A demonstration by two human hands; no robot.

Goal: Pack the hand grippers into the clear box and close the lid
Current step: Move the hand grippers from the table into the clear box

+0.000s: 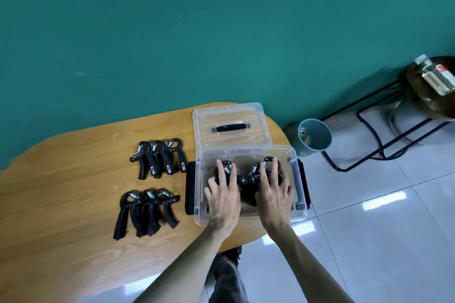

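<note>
The clear box (248,149) stands open at the right end of the wooden table. Both my hands reach down into it. My left hand (222,194) lies flat with spread fingers on black hand grippers at the left of the box. My right hand (272,192) lies the same way on black hand grippers (251,174) at the right. Neither hand clearly grips one. The clear lid (229,128) with a black handle lies flat on the table behind the box. Left of the box lie two groups of black hand grippers, a far group (157,158) and a near group (145,211).
The wooden table (73,179) ends just right of the box, above a white tiled floor. A teal bin (314,139) stands on the floor by the table's far right. A black metal stool (394,130) carrying a bottle is further right. A green wall lies behind.
</note>
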